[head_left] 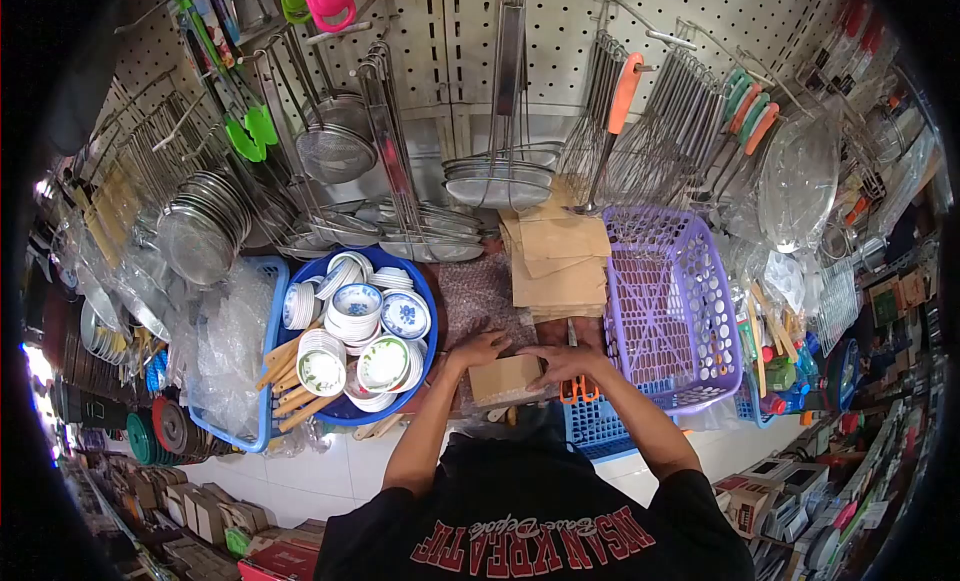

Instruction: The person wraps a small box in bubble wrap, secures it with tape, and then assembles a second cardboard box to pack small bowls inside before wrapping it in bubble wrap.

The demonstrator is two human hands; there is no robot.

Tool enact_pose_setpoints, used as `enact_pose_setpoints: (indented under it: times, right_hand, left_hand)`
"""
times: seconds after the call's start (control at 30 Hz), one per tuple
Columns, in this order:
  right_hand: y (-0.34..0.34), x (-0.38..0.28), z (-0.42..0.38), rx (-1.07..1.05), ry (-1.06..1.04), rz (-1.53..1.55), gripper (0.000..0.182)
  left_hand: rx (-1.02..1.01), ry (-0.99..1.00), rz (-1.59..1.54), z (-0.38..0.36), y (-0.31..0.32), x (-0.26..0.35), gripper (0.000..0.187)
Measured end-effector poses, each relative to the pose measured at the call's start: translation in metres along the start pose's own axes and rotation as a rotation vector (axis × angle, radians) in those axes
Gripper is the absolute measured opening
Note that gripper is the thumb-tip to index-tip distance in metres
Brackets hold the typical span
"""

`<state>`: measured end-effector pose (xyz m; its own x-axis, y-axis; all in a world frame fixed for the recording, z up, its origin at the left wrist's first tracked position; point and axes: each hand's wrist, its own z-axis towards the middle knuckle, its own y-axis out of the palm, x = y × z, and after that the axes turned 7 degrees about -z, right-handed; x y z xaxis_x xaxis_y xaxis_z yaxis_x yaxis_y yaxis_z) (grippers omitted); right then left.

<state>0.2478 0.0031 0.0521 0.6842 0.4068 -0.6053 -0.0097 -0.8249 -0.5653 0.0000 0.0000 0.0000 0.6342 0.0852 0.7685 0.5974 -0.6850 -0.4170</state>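
A small brown cardboard box sits at the near edge of the work surface, between my hands. Its near side looks shiny, as if under clear plastic. My left hand lies palm down at its far left corner, fingers stretched over a sheet of bubble wrap. At the box's right end is my right hand, gripping it with the thumb and fingers around the edge. Orange-handled scissors lie just below my right wrist. A stack of flat brown cardboard pieces stands beyond.
To the left, a blue basin holds stacked small bowls and wooden-handled tools, beside a blue basket of plastic wrap. A purple basket stands at right. Strainers and whisks hang from the pegboard ahead.
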Motion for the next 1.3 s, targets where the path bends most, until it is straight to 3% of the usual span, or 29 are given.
enact_pose_setpoints:
  times: [0.07,0.17,0.27,0.37,0.47,0.5,0.57,0.67,0.77,1.0,1.3]
  right_hand:
    - [-0.006,-0.004,-0.001,-0.036,0.013,0.021,0.094]
    - [-0.006,-0.004,-0.003,-0.042,0.012,-0.017,0.094]
    - [-0.011,-0.01,-0.007,-0.053,-0.006,0.055,0.094]
    - [-0.013,-0.013,-0.006,-0.032,0.094,-0.09,0.096]
    - [-0.008,0.003,0.007,-0.078,0.06,-0.039,0.096]
    - [-0.01,0.002,0.006,-0.095,0.06,-0.019,0.096]
    - [-0.03,-0.025,-0.011,-0.141,0.084,0.026,0.095]
    - [-0.004,0.024,0.019,-0.079,-0.154,0.214,0.092]
    - [-0.006,0.02,0.024,-0.095,-0.126,0.195,0.091]
    - [-0.031,0.001,0.018,-0.187,-0.058,0.169,0.097]
    - [-0.035,0.016,0.03,-0.212,0.041,0.201,0.101]
  left_hand:
    - [-0.073,-0.036,-0.008,-0.002,-0.007,0.011,0.07]
    - [0.148,-0.077,0.06,0.02,0.018,-0.018,0.072]
    - [0.24,-0.042,-0.179,0.0,0.008,0.011,0.053]
    - [0.441,0.23,-0.251,-0.018,0.016,0.03,0.042]
    - [0.564,0.445,-0.122,-0.054,0.02,0.072,0.033]
    - [0.523,0.426,-0.081,-0.064,0.025,0.081,0.033]
    - [0.442,0.384,-0.001,-0.085,0.044,0.089,0.034]
    - [0.532,0.44,0.413,-0.104,0.082,0.092,0.04]
    - [0.567,0.441,0.414,-0.115,0.107,0.082,0.048]
    - [0.528,0.365,0.868,-0.116,0.121,0.065,0.064]
    - [0.634,0.347,0.854,-0.1,0.132,0.049,0.073]
